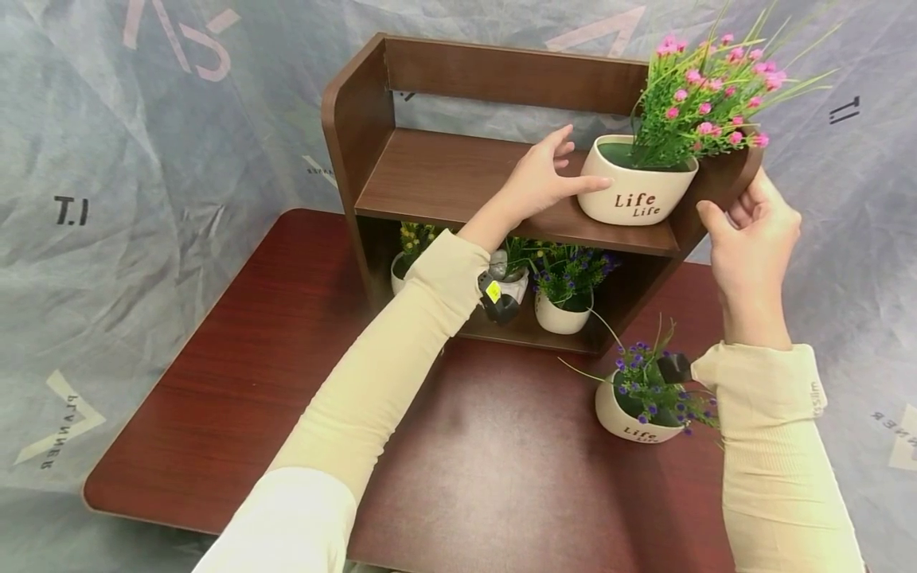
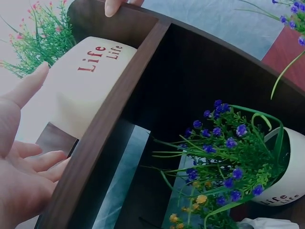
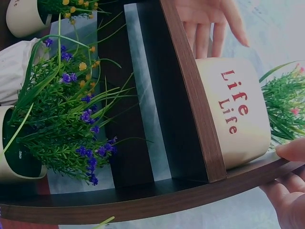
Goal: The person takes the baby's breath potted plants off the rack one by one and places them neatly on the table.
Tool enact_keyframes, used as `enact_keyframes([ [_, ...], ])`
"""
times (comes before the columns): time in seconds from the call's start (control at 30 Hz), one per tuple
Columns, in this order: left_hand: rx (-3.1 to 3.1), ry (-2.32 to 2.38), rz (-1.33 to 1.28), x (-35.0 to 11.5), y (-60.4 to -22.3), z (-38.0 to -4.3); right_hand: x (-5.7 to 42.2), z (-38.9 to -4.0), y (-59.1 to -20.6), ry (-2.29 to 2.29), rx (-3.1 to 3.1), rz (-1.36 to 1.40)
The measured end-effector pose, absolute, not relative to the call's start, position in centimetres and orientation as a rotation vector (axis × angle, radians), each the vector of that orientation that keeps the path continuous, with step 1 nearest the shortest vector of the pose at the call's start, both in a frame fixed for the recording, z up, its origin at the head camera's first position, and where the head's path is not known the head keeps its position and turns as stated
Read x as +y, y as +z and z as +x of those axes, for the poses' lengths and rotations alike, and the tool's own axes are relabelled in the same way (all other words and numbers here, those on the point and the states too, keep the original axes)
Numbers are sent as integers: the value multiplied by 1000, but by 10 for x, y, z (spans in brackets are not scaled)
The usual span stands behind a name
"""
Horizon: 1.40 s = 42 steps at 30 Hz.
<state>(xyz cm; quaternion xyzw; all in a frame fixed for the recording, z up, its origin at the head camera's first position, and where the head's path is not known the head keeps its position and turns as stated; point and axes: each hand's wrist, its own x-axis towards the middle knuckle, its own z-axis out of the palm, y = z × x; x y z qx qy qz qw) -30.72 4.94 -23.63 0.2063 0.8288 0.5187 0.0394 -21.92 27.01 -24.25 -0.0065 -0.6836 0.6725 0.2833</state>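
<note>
A white oval flowerpot (image 1: 637, 187) with pink flowers and the words "Life Life" stands at the right end of the upper board of a brown wooden shelf (image 1: 444, 171). Beside its left side is my left hand (image 1: 537, 179), fingers extended and thumb spread toward the pot's front; whether the thumb touches is hard to tell. My right hand (image 1: 759, 247) grips the shelf's right side panel, thumb on the inner side and fingers outside, as the right wrist view shows. Both hands hold no pot.
On the lower level stand a purple-flowered pot (image 1: 563, 314), a pot with stones (image 1: 512, 290) and a yellow-flowered pot (image 1: 398, 270), partly behind my left sleeve. Another purple-flowered pot (image 1: 630, 422) sits on the reddish-brown table (image 1: 487, 461), near my right forearm. Grey printed cloth (image 1: 179, 159) hangs behind.
</note>
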Motion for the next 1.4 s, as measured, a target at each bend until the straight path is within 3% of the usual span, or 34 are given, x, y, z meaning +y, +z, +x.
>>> enact_keyframes([
  [1.4, 2637, 1515, 680, 70, -244, -310, 265, -221, -244, 1754, -1844, 20],
])
